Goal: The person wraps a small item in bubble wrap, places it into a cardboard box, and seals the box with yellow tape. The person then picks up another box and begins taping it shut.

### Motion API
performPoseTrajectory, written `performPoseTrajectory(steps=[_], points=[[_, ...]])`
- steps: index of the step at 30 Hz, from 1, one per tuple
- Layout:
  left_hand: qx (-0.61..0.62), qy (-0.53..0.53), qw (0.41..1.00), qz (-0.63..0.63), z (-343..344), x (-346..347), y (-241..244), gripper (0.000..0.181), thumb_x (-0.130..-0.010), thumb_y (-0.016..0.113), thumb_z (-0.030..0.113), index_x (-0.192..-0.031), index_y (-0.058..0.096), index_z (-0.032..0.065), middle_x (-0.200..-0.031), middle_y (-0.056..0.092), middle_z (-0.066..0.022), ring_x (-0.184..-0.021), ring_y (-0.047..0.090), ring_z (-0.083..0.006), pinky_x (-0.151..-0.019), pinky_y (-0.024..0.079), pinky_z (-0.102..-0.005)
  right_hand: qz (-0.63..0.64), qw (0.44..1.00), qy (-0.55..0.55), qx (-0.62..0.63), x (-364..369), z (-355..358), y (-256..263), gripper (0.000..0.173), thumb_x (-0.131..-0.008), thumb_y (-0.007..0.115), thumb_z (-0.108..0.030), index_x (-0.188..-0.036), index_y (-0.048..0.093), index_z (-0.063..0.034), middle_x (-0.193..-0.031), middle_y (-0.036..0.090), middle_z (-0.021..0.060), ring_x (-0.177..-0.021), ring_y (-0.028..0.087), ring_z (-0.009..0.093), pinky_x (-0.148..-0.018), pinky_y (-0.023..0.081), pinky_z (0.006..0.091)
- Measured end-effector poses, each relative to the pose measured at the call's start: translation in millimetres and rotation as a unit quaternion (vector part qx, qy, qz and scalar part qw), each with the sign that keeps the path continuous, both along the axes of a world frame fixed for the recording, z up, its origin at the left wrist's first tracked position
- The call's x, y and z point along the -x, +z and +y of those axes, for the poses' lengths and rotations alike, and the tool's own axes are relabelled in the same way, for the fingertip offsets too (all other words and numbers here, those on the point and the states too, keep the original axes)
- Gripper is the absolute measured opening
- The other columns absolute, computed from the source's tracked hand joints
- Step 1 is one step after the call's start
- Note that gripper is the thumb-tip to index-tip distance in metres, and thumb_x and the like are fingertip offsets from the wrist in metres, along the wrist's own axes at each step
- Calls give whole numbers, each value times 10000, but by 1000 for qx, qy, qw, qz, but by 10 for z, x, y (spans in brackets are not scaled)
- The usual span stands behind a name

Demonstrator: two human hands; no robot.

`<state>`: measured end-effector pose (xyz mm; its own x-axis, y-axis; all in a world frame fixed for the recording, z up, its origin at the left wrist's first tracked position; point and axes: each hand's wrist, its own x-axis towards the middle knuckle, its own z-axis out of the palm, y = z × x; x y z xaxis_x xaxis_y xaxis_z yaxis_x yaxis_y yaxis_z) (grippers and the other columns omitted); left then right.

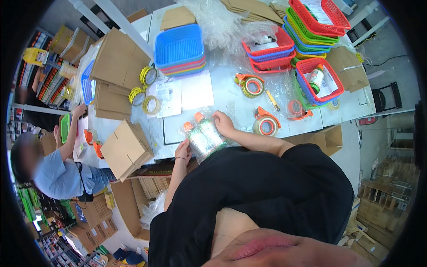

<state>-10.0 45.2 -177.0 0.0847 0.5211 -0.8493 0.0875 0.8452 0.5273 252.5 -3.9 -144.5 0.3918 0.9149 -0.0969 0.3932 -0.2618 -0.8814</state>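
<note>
Two green bottles with orange caps (205,135) lie side by side, wrapped together in clear bubble wrap, at the near edge of the white table (227,90). My left hand (183,150) grips the near left side of this bundle. On its right side, near the caps, my right hand (223,123) holds the wrap with bent fingers. The bottles' lower ends reach close to my black shirt. Just beyond the bundle lie printed sheets (196,90) and a roll of clear tape (151,104).
Orange tape dispensers (267,125), a yellow box cutter (273,100) and stacked plastic baskets (319,80) occupy the right side. Blue baskets (179,46) and loose bubble wrap (217,26) stand at the back. Folded cardboard (126,147) overhangs the left edge. A co-worker (63,173) stands farther left.
</note>
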Motion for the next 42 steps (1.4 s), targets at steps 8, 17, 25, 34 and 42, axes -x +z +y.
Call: performPoseTrajectory(steps=[8, 17, 25, 34, 42], points=[[-45, -37, 998, -8, -25, -116, 329, 494, -908, 630, 376, -1336, 521, 154, -1173, 580, -4, -1069, 536, -205, -849, 408, -469, 76, 950, 103, 286, -19, 32, 309, 843, -823, 564, -669, -1181, 548, 94, -1044, 632, 246, -928, 630, 320, -829, 488, 383], [-260, -96, 959, 65, 40, -660, 655, 629, -856, 713, 253, -1295, 379, -51, -1176, 531, -230, -1031, 576, -246, -873, 482, -360, 25, 984, 28, 173, -26, 26, 356, 745, -755, 707, -600, -1089, 565, 50, -1029, 630, 223, -927, 623, 304, -807, 496, 378], [-561, -156, 811, 52, 1223, -1499, 1121, 606, -795, 768, 162, -1249, 427, -50, -1210, 545, -210, -1166, 545, -299, -1009, 416, -386, 14, 998, 2, -66, -918, 882, 704, 669, -799, 773, -323, -1272, 445, 19, -1260, 551, 202, -1202, 532, 282, -1001, 431, 393], [-683, -350, 635, 88, 2016, -1569, 1025, 440, -779, 758, 200, -1159, 592, 53, -1217, 595, -144, -1089, 599, -323, -951, 471, -382, -37, 998, -17, -51, -1398, 1278, 353, 829, -783, 776, -259, -1422, 319, 8, -1362, 481, 229, -1239, 504, 340, -1006, 435, 421], [-643, -104, 511, 561, 3713, -202, 2708, 542, -760, 709, 476, -1182, 586, 158, -1227, 557, -117, -1191, 462, -347, -1010, 341, -513, -48, 994, -98, -21, -361, 371, 439, 764, -827, 710, -180, -1454, 299, -31, -1359, 424, 215, -1028, 588, 280, -874, 491, 380]])
